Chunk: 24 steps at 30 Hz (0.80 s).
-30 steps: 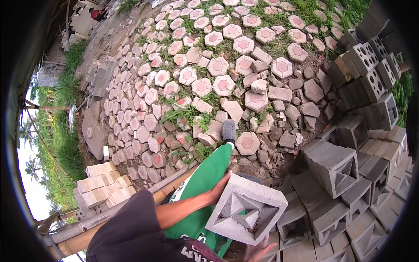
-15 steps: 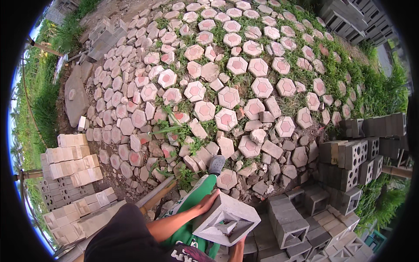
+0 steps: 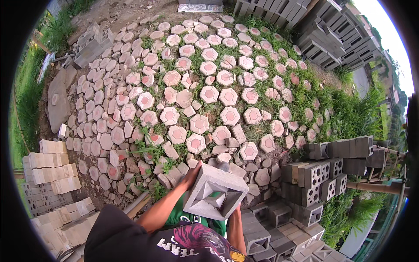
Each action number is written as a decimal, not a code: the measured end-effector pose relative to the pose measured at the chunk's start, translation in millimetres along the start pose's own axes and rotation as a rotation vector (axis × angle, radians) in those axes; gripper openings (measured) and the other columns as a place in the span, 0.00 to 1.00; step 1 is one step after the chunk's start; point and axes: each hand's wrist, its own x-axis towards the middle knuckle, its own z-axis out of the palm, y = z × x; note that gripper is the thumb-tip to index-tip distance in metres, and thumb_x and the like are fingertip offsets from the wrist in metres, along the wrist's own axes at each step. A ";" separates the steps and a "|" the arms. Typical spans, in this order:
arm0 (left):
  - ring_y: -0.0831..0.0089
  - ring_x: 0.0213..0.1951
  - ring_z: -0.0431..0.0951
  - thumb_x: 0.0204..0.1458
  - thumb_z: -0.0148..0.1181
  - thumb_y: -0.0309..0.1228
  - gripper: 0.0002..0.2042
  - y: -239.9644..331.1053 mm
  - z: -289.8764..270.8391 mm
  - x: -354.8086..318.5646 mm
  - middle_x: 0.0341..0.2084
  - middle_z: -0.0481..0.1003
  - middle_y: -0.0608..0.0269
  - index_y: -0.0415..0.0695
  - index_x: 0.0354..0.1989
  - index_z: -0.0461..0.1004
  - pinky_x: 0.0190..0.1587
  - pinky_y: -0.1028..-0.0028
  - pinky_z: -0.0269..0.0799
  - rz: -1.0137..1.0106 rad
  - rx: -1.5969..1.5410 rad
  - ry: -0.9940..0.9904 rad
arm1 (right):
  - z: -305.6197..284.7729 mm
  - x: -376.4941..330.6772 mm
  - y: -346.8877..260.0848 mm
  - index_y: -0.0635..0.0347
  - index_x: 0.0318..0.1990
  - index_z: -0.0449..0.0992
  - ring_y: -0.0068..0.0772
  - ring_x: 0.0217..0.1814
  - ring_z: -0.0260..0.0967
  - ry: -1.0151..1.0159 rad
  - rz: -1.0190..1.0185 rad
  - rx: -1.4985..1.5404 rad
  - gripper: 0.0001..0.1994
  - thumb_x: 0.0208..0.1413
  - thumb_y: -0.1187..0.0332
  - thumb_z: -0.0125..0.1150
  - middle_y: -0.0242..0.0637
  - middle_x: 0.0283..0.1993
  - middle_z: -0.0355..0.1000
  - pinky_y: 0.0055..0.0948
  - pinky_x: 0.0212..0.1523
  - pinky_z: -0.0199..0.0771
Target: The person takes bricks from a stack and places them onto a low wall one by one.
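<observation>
A square grey concrete vent block [image 3: 223, 176] with a diamond-like opening is held up in front of my body, tilted. My left hand [image 3: 192, 174] is closed on its left side, near the upper corner. On its lower right side is my right hand [image 3: 237, 210], mostly hidden behind the block, with the wrist and forearm showing below. Green trousers [image 3: 176, 213] show beneath the block and through its opening. Just past the block's far edge, the tip of a grey shoe [image 3: 223, 166] peeks out.
Uneven ground ahead holds many hexagonal pavers [image 3: 199, 123], rubble and grass. Grey hollow blocks [image 3: 257, 236] are stacked close on my right. Pale blocks [image 3: 54, 163] stand at the left, beside a wooden pole [image 3: 137, 205]. More block stacks [image 3: 323, 43] stand at the far right.
The block has come up and a little left in both hands, its opening facing me more. The view has tilted upward and turned right, showing more far ground. The block now covers most of the shoe.
</observation>
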 end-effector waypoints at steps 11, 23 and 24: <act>0.68 0.48 0.71 0.54 0.38 0.64 0.38 116.3 77.5 82.6 0.48 0.73 0.55 0.37 0.51 0.72 0.52 0.72 0.63 0.048 -0.298 -0.073 | 35.8 59.7 -175.6 0.60 0.61 0.61 0.38 0.55 0.65 -0.124 -0.034 -0.072 0.32 0.60 0.43 0.40 0.38 0.57 0.66 0.40 0.57 0.65; 0.66 0.47 0.73 0.53 0.40 0.65 0.40 324.4 100.8 236.8 0.49 0.73 0.53 0.37 0.54 0.69 0.50 0.70 0.66 0.219 -0.346 -0.193 | 170.1 204.1 -357.9 0.60 0.59 0.64 0.36 0.52 0.67 -0.253 -0.222 -0.074 0.28 0.61 0.46 0.42 0.37 0.54 0.68 0.39 0.54 0.68; 0.66 0.47 0.73 0.52 0.40 0.66 0.40 356.8 111.9 260.0 0.48 0.73 0.54 0.37 0.54 0.70 0.50 0.70 0.66 0.213 -0.316 -0.253 | 182.6 221.3 -379.1 0.60 0.58 0.65 0.35 0.51 0.68 -0.249 -0.260 -0.063 0.27 0.61 0.47 0.42 0.37 0.53 0.69 0.38 0.53 0.69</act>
